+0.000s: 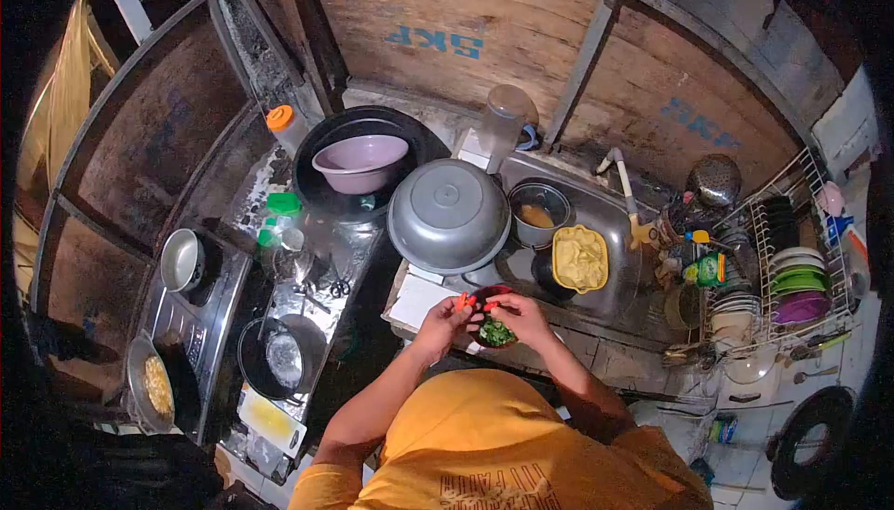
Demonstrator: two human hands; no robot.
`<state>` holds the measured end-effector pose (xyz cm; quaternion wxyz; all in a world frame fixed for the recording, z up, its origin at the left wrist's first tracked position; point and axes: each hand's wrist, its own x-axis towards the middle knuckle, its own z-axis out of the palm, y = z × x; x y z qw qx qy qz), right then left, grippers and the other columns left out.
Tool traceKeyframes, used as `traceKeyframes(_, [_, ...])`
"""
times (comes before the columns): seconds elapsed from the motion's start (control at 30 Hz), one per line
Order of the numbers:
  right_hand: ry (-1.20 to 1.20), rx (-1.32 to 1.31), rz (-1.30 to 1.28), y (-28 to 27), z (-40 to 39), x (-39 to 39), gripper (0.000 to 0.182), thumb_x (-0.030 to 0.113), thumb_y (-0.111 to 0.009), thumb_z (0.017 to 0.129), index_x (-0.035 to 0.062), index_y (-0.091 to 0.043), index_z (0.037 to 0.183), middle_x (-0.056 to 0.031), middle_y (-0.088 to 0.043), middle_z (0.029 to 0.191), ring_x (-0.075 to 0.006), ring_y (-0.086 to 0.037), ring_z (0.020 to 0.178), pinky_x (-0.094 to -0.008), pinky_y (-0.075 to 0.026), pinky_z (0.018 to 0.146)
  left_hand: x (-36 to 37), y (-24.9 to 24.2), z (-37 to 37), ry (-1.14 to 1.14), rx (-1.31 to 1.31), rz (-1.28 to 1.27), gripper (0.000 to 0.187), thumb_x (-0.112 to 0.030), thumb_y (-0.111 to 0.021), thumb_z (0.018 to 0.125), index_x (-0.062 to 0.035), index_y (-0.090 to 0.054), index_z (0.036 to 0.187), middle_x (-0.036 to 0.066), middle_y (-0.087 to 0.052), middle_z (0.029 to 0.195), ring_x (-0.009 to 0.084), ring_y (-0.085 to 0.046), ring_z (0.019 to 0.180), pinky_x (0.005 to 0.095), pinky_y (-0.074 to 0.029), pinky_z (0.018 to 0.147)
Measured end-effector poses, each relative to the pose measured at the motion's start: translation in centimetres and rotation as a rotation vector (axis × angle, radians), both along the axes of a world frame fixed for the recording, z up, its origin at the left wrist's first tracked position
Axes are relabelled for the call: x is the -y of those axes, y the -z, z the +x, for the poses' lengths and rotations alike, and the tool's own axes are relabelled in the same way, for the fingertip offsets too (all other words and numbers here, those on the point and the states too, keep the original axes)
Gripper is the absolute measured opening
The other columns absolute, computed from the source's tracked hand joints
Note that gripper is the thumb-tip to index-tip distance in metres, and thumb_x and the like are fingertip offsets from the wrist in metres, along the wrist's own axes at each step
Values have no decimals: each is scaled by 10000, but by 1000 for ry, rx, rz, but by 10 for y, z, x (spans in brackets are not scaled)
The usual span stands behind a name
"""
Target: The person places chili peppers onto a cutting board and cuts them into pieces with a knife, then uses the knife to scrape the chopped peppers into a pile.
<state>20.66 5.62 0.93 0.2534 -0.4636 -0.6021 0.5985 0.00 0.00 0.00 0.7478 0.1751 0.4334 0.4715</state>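
at twelve o'clock, your left hand (440,328) and right hand (523,320) pinch small red pepper-like pieces (465,301), which loose fingers could drop.

The upturned basin (449,215) is smooth, dull grey metal; the pink bowl (361,163) looks like glossy plastic, the wall (447,16) rough matt wood.

A kitchen — sink (596,231), dish rack (787,258), pans (152,381).
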Motion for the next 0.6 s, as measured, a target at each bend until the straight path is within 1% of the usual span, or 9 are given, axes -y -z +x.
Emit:
traceKeyframes(0.07, [-18, -1, 62, -5, -3, 4, 271, 164, -683, 921, 47, -688, 1165, -77, -711, 1080, -151, -645, 990, -308, -494, 909, -3, -1, 3, -30, 103, 24, 238, -70, -572, 990, -16, -533, 1218, 113, -657, 1133, 243, -659, 1052, 370, -572, 885])
traceKeyframes(0.17, [-2, 25, 90, 5, 4, 6, 269, 164, -687, 916, 38, -690, 1154, -75, -712, 1078, -145, -646, 983, -307, -497, 896, -6, -9, 17, -47, 183, 24, 244, -49, -583, 979, -5, -532, 1213, 112, -664, 1101, 241, -673, 1016, 373, -578, 875])
traceKeyframes(0.3, [14, 38, 220, 0, 2, 4, 282, 161, -692, 910, 34, -686, 1162, -75, -714, 1062, -138, -645, 968, -304, -495, 896, -12, -7, 18, -42, 123, 38, 237, -39, -588, 973, 5, -539, 1200, 114, -665, 1094, 244, -684, 983, 378, -587, 854])
traceKeyframes(0.37, [-35, 48, 261, -3, 4, 1, 310, 164, -696, 908, 27, -672, 1184, -91, -718, 1033, -140, -652, 938, -312, -503, 881, -13, -6, 17, -17, 79, 10, 227, -39, -599, 964, -34, -554, 1187, 112, -658, 1119, 275, -688, 983, 403, -591, 831])
traceKeyframes(0.43, [66, -50, 20, -7, 6, -10, 329, 162, -702, 901, 31, -662, 1200, -84, -724, 983, -137, -656, 882, -324, -520, 833, -14, -16, 9, -51, 124, 9, 236, -46, -615, 955, -37, -556, 1182, 112, -660, 1116, 282, -691, 969, 406, -594, 820])
traceKeyframes(0.47, [198, 28, -1, -10, 8, -15, 279, 132, -686, 894, 59, -679, 1164, -116, -729, 968, -177, -691, 849, -335, -538, 785, -14, -19, 4, -90, 171, 13, 245, -53, -632, 945, -40, -557, 1178, 112, -661, 1113, 290, -694, 955, 409, -598, 809])
traceKeyframes(0.5, [199, 28, -4, -9, 11, -18, 279, 132, -686, 894, 59, -679, 1164, -116, -729, 968, -177, -691, 849, -335, -538, 785, -12, -16, -2, -89, 170, 10, 245, -53, -632, 945, -40, -557, 1178, 112, -661, 1113, 290, -694, 955, 409, -598, 809])
traceKeyframes(0.57, [3, 452, 390, 2, 18, -27, 246, 92, -660, 878, 68, -691, 1121, -122, -722, 1032, -227, -710, 782, -331, -546, 695, -7, -7, -18, -205, 182, 15, 254, -66, -651, 935, -47, -564, 1173, 116, -662, 1114, 295, -695, 947, 411, -600, 798])
traceKeyframes(0.6, [-53, 473, 349, 2, 11, -25, 218, 109, -637, 870, 83, -688, 1080, -144, -696, 1052, -295, -703, 849, -392, -553, 719, -2, -13, -23, -243, 129, -8, 240, -71, -652, 935, -46, -571, 1159, 122, -664, 1105, 296, -697, 931, 414, -601, 781])
